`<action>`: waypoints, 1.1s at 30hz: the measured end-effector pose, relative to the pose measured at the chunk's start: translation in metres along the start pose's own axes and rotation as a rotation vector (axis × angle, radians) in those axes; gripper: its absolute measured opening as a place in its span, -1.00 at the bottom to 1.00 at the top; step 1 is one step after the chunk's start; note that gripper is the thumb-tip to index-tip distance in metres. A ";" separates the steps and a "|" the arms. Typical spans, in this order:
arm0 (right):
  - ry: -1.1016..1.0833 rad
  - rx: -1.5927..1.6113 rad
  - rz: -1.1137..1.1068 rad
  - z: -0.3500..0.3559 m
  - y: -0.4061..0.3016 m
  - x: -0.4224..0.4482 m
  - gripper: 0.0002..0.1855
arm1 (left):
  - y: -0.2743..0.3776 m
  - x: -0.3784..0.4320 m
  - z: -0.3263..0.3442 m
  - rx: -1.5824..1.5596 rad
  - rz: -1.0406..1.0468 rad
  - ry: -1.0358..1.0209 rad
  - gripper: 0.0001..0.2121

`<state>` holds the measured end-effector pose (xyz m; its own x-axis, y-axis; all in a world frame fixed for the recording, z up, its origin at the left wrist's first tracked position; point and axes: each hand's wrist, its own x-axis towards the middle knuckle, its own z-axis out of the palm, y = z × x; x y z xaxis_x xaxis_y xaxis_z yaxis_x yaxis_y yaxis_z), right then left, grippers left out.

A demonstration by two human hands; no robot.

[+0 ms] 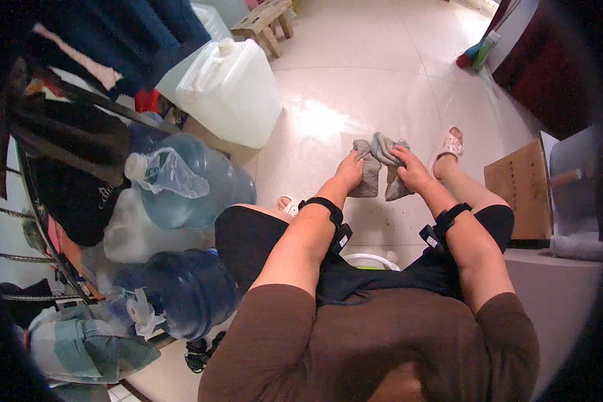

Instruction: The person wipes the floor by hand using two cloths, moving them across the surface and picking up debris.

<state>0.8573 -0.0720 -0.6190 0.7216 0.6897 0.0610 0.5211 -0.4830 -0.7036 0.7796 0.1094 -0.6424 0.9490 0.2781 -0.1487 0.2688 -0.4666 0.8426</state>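
Note:
A damp-looking grey cloth [368, 178] is bunched between my two hands, above the pale tiled floor [331, 95]. My left hand [350, 172] grips its left part, with the fingers curled around the folds. On the other side, my right hand [411, 168] pinches the right part, thumb and fingers on the fabric. Both lower ends hang down with a gap between them; whether it is one cloth or two, I cannot tell. Small dark specks [394, 221] dot the floor below. Between my knees shows the white rim of a round container [379, 259], mostly hidden by my clothes.
To the left stand a white plastic jerrycan [236, 90], a light blue water jug [196, 176] and a dark blue water jug [191, 291]. A wooden stool [264, 20] is farther off. At right are a cardboard box [520, 191] and a green bottle [485, 50].

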 end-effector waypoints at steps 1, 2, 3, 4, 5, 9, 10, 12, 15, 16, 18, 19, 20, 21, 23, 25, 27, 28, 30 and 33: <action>-0.001 0.019 0.015 -0.002 -0.005 0.002 -0.47 | -0.001 -0.001 -0.002 -0.010 -0.010 0.024 -0.70; -0.010 0.007 0.008 -0.001 -0.006 0.008 -0.47 | -0.006 -0.001 -0.004 -0.022 -0.011 0.033 -0.70; -0.001 -0.001 -0.004 0.000 -0.006 0.014 -0.49 | -0.015 -0.001 -0.007 -0.068 -0.037 0.039 -0.67; 0.006 -0.007 -0.017 0.002 -0.005 0.018 -0.50 | -0.023 -0.001 -0.010 -0.113 -0.064 0.045 -0.65; -0.005 -0.010 -0.021 0.002 -0.003 0.020 -0.50 | -0.031 0.000 -0.011 -0.120 -0.071 0.052 -0.65; 0.023 0.028 0.102 0.007 0.018 0.026 -0.50 | -0.033 -0.001 -0.027 -0.068 -0.240 0.079 -0.61; 0.063 0.036 0.154 0.010 0.024 0.028 -0.50 | -0.035 0.000 -0.031 -0.093 -0.245 0.166 -0.62; 0.069 0.055 0.196 0.014 0.032 0.029 -0.50 | -0.044 0.000 -0.041 -0.101 -0.278 0.245 -0.63; 0.092 0.010 0.295 0.022 0.058 0.033 -0.51 | -0.072 0.007 -0.064 -0.135 -0.335 0.465 -0.66; 0.114 -0.030 0.342 0.024 0.071 0.037 -0.52 | -0.082 0.011 -0.074 -0.076 -0.392 0.530 -0.67; 0.152 -0.045 0.456 0.026 0.099 0.040 -0.54 | -0.105 0.019 -0.094 0.012 -0.467 0.594 -0.69; 0.140 -0.134 0.450 0.022 0.117 0.041 -0.54 | -0.122 0.023 -0.101 0.056 -0.436 0.644 -0.70; 0.139 -0.225 0.447 0.021 0.136 0.042 -0.54 | -0.135 0.029 -0.110 0.099 -0.392 0.686 -0.71; 0.131 -0.214 0.463 0.023 0.156 0.041 -0.54 | -0.145 0.036 -0.117 0.113 -0.401 0.672 -0.71; 0.107 -0.430 0.653 0.020 0.204 0.014 -0.49 | -0.169 0.040 -0.100 0.336 -0.570 0.649 -0.69; -0.002 -0.498 0.742 0.045 0.235 0.000 -0.44 | -0.222 0.037 -0.094 0.364 -0.641 0.648 -0.67; 0.058 -0.584 0.655 0.065 0.241 -0.008 -0.44 | -0.255 0.037 -0.080 0.381 -0.722 0.647 -0.65; 0.041 -0.583 0.669 0.068 0.234 -0.004 -0.44 | -0.261 0.038 -0.075 0.375 -0.760 0.581 -0.61; 0.126 -0.628 0.661 0.067 0.224 -0.016 -0.44 | -0.262 0.028 -0.045 0.356 -0.841 0.474 -0.58; 0.213 -0.669 0.700 0.057 0.227 -0.030 -0.44 | -0.192 0.063 -0.005 0.679 -0.772 0.280 -0.64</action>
<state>0.9280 -0.1713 -0.8206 0.9977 0.0525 -0.0437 0.0485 -0.9949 -0.0890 0.7871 0.2205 -0.8111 0.4337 0.8413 -0.3228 0.8991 -0.4279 0.0928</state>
